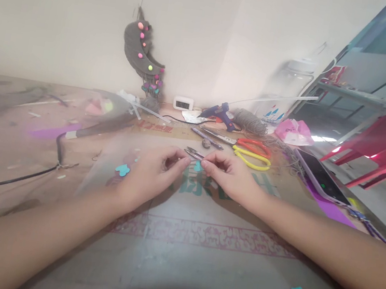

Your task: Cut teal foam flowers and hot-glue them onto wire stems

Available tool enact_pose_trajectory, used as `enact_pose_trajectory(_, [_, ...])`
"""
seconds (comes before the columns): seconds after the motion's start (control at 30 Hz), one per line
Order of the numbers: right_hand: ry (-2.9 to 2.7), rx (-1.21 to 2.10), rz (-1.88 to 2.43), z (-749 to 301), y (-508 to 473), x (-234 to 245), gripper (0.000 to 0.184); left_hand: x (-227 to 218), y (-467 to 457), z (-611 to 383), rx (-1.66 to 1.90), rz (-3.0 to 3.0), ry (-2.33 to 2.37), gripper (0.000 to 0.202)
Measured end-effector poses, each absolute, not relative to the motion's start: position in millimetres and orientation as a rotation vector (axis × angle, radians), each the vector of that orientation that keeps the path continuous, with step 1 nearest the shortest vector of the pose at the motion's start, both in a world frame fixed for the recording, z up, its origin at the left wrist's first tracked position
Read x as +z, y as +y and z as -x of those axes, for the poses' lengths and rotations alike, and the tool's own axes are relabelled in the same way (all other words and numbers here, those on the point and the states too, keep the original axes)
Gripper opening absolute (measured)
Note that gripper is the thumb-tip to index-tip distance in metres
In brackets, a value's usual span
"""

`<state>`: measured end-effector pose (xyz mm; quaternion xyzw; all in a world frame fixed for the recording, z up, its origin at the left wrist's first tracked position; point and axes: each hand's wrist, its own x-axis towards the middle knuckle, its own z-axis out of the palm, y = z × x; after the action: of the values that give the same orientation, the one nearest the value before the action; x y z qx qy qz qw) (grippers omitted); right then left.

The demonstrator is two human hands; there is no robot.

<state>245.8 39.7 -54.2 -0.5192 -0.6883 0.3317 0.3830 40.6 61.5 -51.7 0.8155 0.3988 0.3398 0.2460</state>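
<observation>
My left hand (169,167) is closed in a pinch, and whatever lies between its fingertips is too small to make out. Facing it, my right hand (227,172) pinches at the edge of a small turquoise piece (197,165), partly covered by the fingers. The two sets of fingertips are a short gap apart, above a printed cardboard sheet (175,259). Left of my left hand lies a turquoise cutout with rounded lobes (122,170). Just beyond the fingertips rest small metal snips (194,153), partly hidden.
Scissors with red and yellow handles (252,154), a pen (206,138), a blue glue gun (221,115) and grey yarn (251,122) lie beyond my hands. A phone (321,177) is at right. A black cable (7,181) crosses the left side. A grey crescent decoration (138,48) hangs on the wall.
</observation>
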Motion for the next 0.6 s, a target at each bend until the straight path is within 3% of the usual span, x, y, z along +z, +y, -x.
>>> enact_pose_trajectory(0.6, [-1.750, 0.850, 1.313, -240.3, 36.5, -50.9, 0.022, -58.9, 61.9, -41.7, 0.813, -2.341, 1.043, 0.023])
